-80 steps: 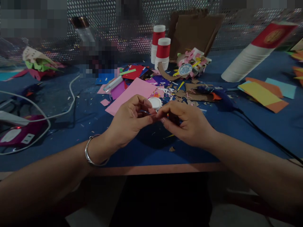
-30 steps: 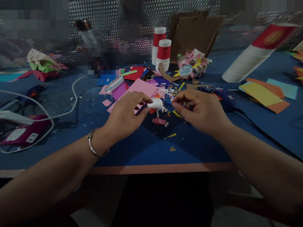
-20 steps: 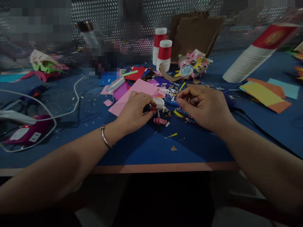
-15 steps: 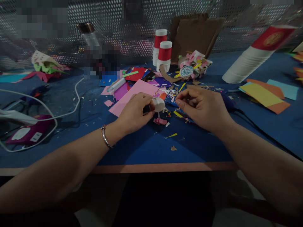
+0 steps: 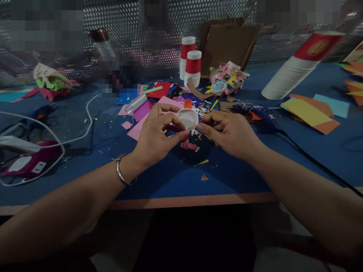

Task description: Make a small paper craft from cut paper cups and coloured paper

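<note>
My left hand (image 5: 161,128) grips the left edge of a shallow white paper cup (image 5: 187,119) between thumb and fingers. Its round rim and pale inside face me. At the cup's right edge, my right hand (image 5: 227,130) has thumb and fingertips pinched on the rim. A small orange piece (image 5: 187,103) shows just behind the cup; whether it is joined to it I cannot tell. Below lie a folded pink scrap (image 5: 188,146) and yellow slivers. A pink paper sheet (image 5: 136,130) is partly hidden by my left hand.
A blue glue gun (image 5: 265,119) with a black cord lies right of my right hand. Stacked red-and-white cups (image 5: 193,64) stand behind, near a paper-covered craft (image 5: 227,79) and cardboard (image 5: 227,45). A tilted cup stack (image 5: 300,68), coloured papers (image 5: 309,113) and a purple power strip (image 5: 31,160) flank them.
The cup has turned so its inside shows instead of a flat white disc. My right hand has moved left to its rim, and my left fingers have spread further around it.
</note>
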